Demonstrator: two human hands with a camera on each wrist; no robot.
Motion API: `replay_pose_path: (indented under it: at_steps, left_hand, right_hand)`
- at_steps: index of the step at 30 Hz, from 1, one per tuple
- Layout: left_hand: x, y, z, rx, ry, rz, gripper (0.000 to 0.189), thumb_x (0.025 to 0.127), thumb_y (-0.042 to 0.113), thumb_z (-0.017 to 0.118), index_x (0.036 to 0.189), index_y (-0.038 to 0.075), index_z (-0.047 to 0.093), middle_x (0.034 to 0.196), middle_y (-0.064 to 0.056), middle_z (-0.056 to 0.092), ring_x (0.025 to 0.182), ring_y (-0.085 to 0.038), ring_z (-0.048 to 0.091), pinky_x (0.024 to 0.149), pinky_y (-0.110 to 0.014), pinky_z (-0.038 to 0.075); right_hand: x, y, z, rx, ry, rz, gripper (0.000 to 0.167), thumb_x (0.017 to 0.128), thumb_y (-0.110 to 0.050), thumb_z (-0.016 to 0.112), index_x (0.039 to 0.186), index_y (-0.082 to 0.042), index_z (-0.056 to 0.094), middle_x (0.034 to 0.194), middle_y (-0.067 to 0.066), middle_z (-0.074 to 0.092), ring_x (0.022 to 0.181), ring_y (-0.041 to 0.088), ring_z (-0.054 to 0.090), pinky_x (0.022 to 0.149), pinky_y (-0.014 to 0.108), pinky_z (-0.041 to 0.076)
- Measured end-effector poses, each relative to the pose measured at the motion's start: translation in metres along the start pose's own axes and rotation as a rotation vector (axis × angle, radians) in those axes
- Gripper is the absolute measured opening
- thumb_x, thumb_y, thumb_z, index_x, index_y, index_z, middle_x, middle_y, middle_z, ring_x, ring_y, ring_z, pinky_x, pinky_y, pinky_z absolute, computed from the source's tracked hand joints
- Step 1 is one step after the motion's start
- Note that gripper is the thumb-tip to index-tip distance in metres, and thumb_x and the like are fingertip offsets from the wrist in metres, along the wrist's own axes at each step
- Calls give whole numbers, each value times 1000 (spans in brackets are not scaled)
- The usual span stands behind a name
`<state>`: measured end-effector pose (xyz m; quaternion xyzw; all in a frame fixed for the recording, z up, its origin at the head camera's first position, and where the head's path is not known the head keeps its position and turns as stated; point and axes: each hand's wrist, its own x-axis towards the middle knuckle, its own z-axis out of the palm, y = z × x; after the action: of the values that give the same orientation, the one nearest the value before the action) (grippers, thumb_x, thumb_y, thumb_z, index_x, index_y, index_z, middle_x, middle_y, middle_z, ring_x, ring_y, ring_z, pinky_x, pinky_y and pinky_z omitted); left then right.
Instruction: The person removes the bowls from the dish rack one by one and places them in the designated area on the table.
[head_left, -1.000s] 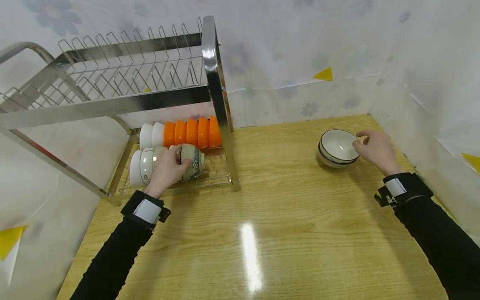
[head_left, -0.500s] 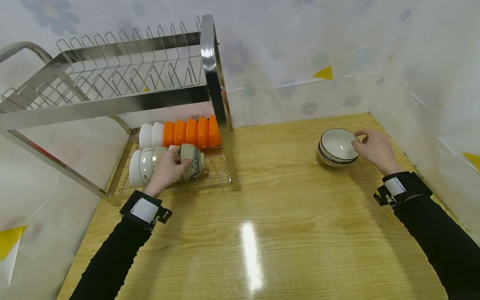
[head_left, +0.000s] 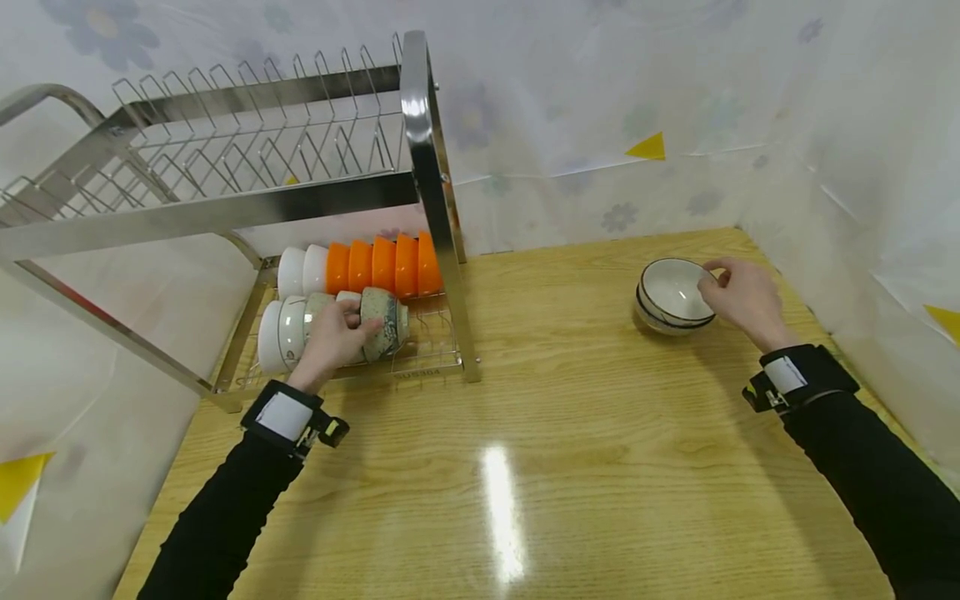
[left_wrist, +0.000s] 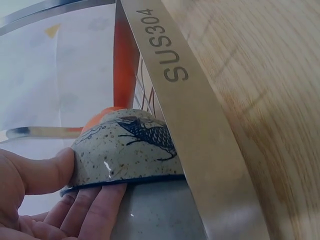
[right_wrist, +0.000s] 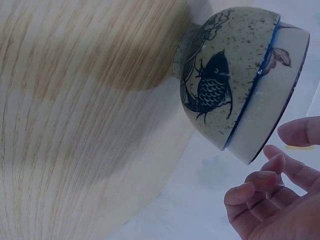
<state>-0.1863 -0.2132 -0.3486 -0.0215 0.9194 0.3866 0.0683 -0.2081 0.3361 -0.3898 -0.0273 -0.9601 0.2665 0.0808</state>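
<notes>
On the rack's lower tier, my left hand (head_left: 330, 340) pinches the rim of a speckled bowl with a dark fish design (head_left: 384, 323). The left wrist view puts the thumb on the bowl's (left_wrist: 130, 147) outer side and the fingers within its blue rim. At the right of the table, a cream bowl with a dark rim (head_left: 677, 290) sits nested in a second speckled fish bowl (right_wrist: 212, 82). My right hand (head_left: 742, 300) is at the right rim of that stack. Its thumb and loosely bent fingers stand apart, gripping nothing in the right wrist view.
A two-tier metal dish rack (head_left: 442, 250) stands at the left, with wire slots on top. Orange bowls (head_left: 384, 265) and white bowls (head_left: 292, 271) line its back row. More pale bowls (head_left: 272, 337) stand left of my left hand. Wood table (head_left: 570, 433) extends in front.
My right hand has shifted slightly left, its fingertips now farther over the cream bowl's rim. The left hand stays almost still at the speckled bowl.
</notes>
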Motion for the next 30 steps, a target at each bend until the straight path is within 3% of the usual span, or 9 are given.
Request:
replay_pose_path:
  at_steps: [2,5,11,15,18,21,25,30]
  left_hand:
    - [0,0,0,-22,-9,-35,54,102,22,59,145,-8,45,123,-28,66,87,-20,55,64,-22,41]
    - [0,1,0,-76,-14,-60,50,103,21,58,143,-8,47,129,-27,65,99,-21,57,70,-20,45]
    - [-2,0,-3,-199,-21,-33,39,102,18,59,131,-9,53,99,-7,68,78,-5,53,63,-17,46]
    - [-3,0,-4,-252,-40,-26,42,102,18,59,134,-9,52,101,-8,67,79,-2,57,68,-16,53]
    - [-2,1,-4,-277,-59,-41,45,103,19,57,139,-7,49,123,-20,66,94,-7,63,75,-16,57]
    - [-1,3,-3,-311,-79,-48,48,104,20,56,144,-5,44,139,-24,59,113,-19,62,84,-19,59]
    - [0,6,-2,-321,-90,-9,51,104,19,55,147,-4,41,144,-24,56,126,-29,57,97,-27,57]
    - [0,13,2,-252,-58,90,49,103,18,57,146,-4,45,140,-24,60,121,-31,62,97,-25,56]
  right_hand:
    - [-1,-1,0,0,4,-6,47,100,-27,40,131,1,60,90,22,61,57,23,42,48,32,27]
    - [-1,-2,0,1,12,-17,46,99,-26,40,130,1,61,82,17,59,54,20,38,47,31,23]
    - [0,-8,1,-16,35,-46,43,99,-24,43,127,1,63,79,14,57,55,19,37,52,31,24]
    - [0,-16,3,-12,61,-97,39,99,-22,46,123,3,65,74,13,55,54,19,34,55,32,24]
    - [0,-22,5,0,79,-130,38,98,-19,47,121,4,66,73,13,55,54,19,34,56,32,24]
    - [-1,-28,7,15,85,-145,37,98,-19,48,120,4,67,78,15,57,56,20,38,56,31,26]
    - [-4,-37,10,41,70,-156,36,98,-19,48,120,2,68,84,18,61,59,22,43,53,30,27]
    - [-5,-51,16,64,10,-184,34,99,-20,49,119,-1,69,85,16,64,65,20,50,53,29,32]
